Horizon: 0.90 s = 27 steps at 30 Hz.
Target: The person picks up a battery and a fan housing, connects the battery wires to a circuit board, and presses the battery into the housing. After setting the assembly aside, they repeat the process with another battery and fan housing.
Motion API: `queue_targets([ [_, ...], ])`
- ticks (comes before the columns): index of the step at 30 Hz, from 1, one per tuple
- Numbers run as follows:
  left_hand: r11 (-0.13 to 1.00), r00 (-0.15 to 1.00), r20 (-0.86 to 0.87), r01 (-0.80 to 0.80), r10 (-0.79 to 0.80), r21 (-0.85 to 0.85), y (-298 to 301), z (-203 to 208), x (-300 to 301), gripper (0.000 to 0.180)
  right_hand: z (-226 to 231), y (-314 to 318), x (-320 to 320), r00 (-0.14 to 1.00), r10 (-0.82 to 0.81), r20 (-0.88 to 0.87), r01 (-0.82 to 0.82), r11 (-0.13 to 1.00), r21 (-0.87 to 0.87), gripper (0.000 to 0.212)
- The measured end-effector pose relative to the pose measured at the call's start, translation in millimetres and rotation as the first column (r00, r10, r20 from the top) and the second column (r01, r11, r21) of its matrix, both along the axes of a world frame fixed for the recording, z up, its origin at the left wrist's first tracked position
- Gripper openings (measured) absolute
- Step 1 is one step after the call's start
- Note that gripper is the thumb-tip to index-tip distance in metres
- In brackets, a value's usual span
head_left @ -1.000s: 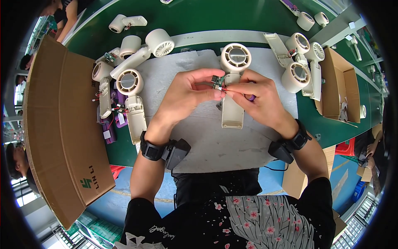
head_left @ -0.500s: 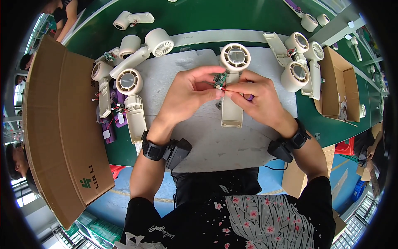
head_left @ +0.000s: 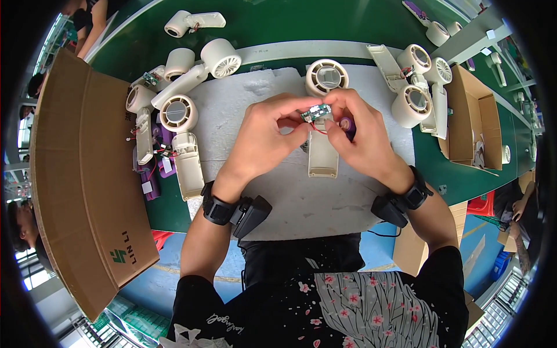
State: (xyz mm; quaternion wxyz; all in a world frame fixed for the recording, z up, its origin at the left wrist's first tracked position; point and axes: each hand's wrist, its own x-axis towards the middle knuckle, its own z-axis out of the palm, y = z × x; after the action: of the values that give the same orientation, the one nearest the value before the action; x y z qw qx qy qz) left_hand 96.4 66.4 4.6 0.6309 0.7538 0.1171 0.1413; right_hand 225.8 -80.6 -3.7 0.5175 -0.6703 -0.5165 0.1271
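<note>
Between my hands is a small green circuit board (head_left: 316,112), tilted so its component side shows. The fingers of my left hand (head_left: 261,136) are closed on its left end. My right hand (head_left: 368,136) is closed round a purple cylindrical battery (head_left: 347,126), mostly hidden by the fingers, and its index fingertip reaches the board's right end. A red wire (head_left: 318,129) loops below the board. Under my hands lies a cream handheld fan (head_left: 327,76) with a round grille head and its open handle shell (head_left: 323,164) pointing toward me.
A pale foam mat (head_left: 290,203) covers the green table (head_left: 278,26). Fan bodies (head_left: 178,113) and purple batteries (head_left: 149,184) lie left, beside a large cardboard box (head_left: 87,174). More fan bodies (head_left: 412,104) and a smaller carton (head_left: 473,124) are on the right. Other people are at the sides.
The circuit board has turned from upright to lying more level, facing up. My right fingers have moved from the wire at its lower edge to its right end. The battery shows more.
</note>
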Motion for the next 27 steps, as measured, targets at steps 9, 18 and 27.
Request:
queue_targets([
  [9, 0.98, 0.999, 0.041, -0.043, 0.036, 0.194, -3.2, 4.0, 1.3, 0.04, 4.2, 3.0, -6.8, 0.977, -0.118, 0.177, 0.119, 0.993, 0.004, 0.034],
  [18, 0.958, 0.998, 0.034, -0.058, 0.05, 0.28, -2.3, 1.5, 1.4, 0.036, 2.6, 2.8, -5.9, 0.965, -0.151, 0.214, 0.156, 0.988, -0.007, 0.031],
  [27, 0.952, 0.996, 0.071, -0.07, 0.051, 0.299, 0.0, -1.7, 1.9, 0.03, 0.3, 3.0, -3.2, 0.959, -0.176, 0.221, 0.181, 0.983, -0.001, 0.031],
])
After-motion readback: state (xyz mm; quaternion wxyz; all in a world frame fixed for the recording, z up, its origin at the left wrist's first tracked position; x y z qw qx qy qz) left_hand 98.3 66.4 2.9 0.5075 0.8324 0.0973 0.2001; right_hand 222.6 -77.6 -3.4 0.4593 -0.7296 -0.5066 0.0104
